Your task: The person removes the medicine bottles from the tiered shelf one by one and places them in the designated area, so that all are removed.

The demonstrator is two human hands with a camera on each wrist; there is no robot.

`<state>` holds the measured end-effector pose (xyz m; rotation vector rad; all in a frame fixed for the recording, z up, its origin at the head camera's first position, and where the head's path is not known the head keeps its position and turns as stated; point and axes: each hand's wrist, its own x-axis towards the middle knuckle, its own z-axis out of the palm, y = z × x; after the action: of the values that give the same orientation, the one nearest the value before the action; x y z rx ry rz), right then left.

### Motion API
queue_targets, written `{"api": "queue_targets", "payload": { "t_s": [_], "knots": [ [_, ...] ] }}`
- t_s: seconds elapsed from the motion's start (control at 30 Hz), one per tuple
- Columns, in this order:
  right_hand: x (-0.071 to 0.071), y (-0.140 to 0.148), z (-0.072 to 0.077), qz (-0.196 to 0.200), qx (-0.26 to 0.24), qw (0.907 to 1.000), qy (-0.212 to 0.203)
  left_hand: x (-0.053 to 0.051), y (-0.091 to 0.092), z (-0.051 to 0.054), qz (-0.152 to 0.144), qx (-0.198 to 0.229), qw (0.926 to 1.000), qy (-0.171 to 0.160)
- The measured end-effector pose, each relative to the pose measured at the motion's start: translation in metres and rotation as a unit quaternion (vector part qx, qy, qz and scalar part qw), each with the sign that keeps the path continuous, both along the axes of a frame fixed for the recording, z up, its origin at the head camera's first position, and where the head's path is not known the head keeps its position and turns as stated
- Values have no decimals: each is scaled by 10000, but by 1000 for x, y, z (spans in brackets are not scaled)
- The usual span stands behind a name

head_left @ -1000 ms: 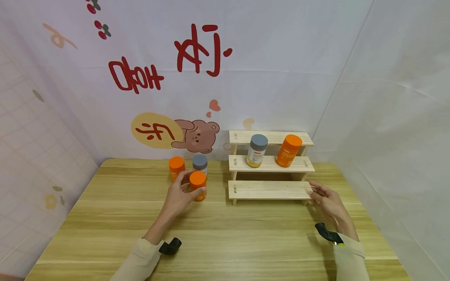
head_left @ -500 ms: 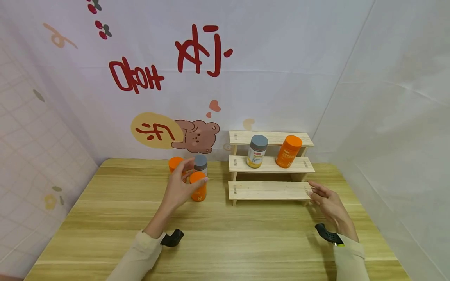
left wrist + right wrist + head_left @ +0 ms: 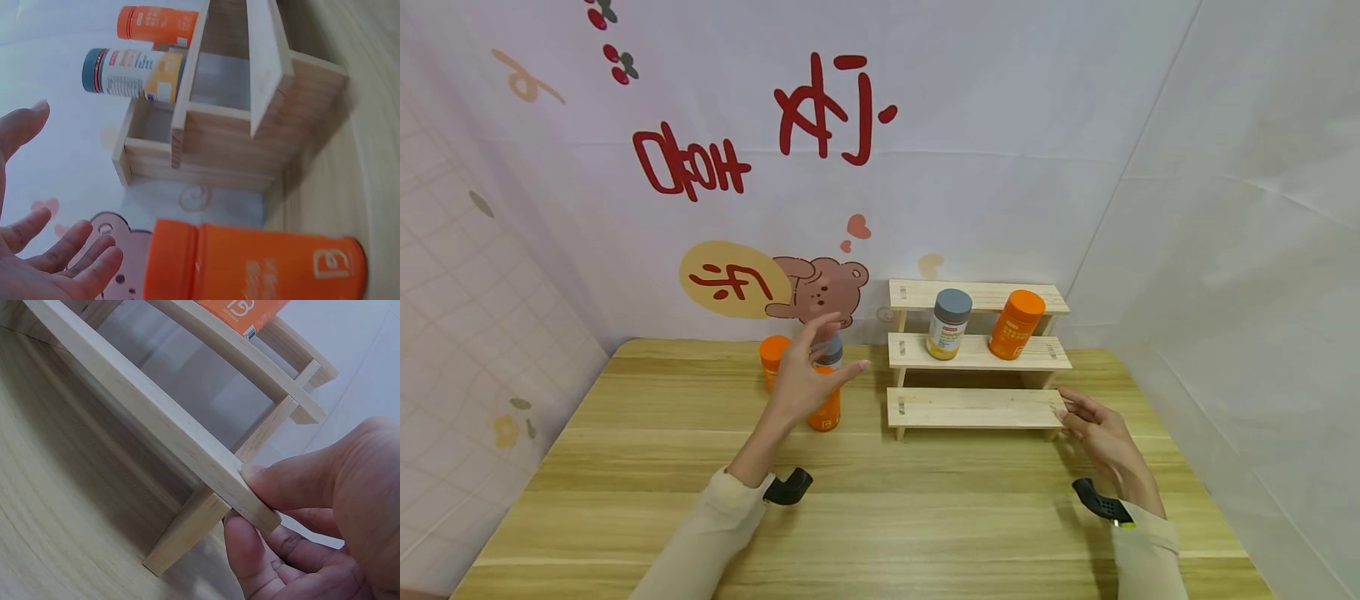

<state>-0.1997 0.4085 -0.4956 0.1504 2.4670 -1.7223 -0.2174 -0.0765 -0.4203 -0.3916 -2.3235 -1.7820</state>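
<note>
In the head view the left hand is raised above the nearest orange bottle, thumb and fingers spread, holding nothing. The left wrist view has that orange bottle upright on the table, apart from the fingers. Behind the hand stand a grey-capped bottle, partly hidden, and another orange bottle. The right hand pinches the right end of the lowest shelf board; the right wrist view shows thumb on top and fingers beneath the board.
The three-step wooden rack stands at the back right. On its middle board are a grey-capped bottle and an orange-capped bottle. A printed cloth hangs behind the table.
The left hand has let go of the nearest orange bottle, opened wider and moved up and to the right. That bottle stays on the table. The right hand keeps its place on the rack.
</note>
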Motion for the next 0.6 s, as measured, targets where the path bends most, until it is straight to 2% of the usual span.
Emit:
{"api": "queue_targets", "payload": {
  "t_s": [0.37,0.6],
  "knots": [
    [0,1,-1,20,-18,10000,47,-16,32,14,-381,-55,9992,-107],
    [0,1,-2,11,-103,9999,30,-30,49,13,-926,217,9953,-189]
  ]
}}
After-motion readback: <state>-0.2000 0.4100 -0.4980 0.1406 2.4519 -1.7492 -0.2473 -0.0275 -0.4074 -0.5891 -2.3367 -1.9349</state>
